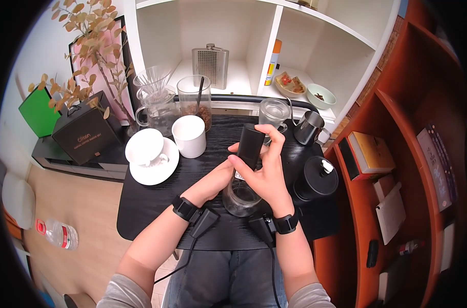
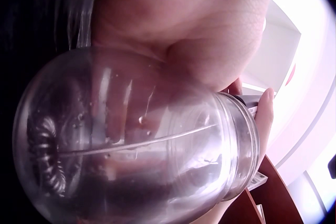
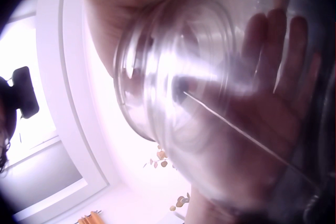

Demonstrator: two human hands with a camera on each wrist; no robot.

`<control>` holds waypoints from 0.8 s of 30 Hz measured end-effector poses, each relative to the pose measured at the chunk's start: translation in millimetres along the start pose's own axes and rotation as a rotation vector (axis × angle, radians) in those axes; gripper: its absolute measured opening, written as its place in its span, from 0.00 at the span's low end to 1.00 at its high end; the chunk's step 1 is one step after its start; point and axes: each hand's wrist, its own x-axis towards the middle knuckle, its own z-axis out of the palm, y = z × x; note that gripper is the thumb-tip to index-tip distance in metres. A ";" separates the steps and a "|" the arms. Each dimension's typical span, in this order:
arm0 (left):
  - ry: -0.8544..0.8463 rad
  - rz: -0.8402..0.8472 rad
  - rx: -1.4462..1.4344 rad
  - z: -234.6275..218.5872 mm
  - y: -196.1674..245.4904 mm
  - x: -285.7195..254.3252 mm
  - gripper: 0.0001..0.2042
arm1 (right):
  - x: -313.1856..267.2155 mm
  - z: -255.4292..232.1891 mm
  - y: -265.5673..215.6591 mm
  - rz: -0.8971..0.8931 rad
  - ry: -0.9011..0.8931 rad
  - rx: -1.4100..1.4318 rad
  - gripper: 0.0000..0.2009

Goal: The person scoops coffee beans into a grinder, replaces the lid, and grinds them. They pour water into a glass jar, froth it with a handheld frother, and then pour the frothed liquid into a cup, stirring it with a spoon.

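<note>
On the worktop (image 1: 141, 208), near its front edge, stands a jar (image 1: 239, 204); a milk frother (image 1: 250, 145) reaches into it. Left of the jar, a cup (image 1: 144, 146) sits on a saucer (image 1: 152, 178) beside a mug (image 1: 190, 138); behind them, a dripper (image 1: 152, 78) tops a server (image 1: 160, 117). A coffee grinder (image 1: 314, 180) stands right of the jar, a pitcher (image 1: 309, 128) behind the grinder.

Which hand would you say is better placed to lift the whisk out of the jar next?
Probably the right: the right hand already grips the whisk above the jar, while the left hand is lower, at the jar's side, fingers straight.
</note>
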 end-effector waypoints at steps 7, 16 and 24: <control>-0.013 -0.002 -0.040 -3.7 -7.2 1.4 0.22 | 2.0 -1.0 -5.9 -0.006 -0.052 -0.022 0.30; 0.011 0.018 -0.078 -0.6 -6.9 -0.8 0.22 | 2.7 -2.0 3.1 -0.233 -0.069 -0.167 0.28; -0.023 0.030 -0.102 -0.9 -5.9 0.6 0.22 | -0.9 3.3 10.4 -0.212 0.057 -0.062 0.30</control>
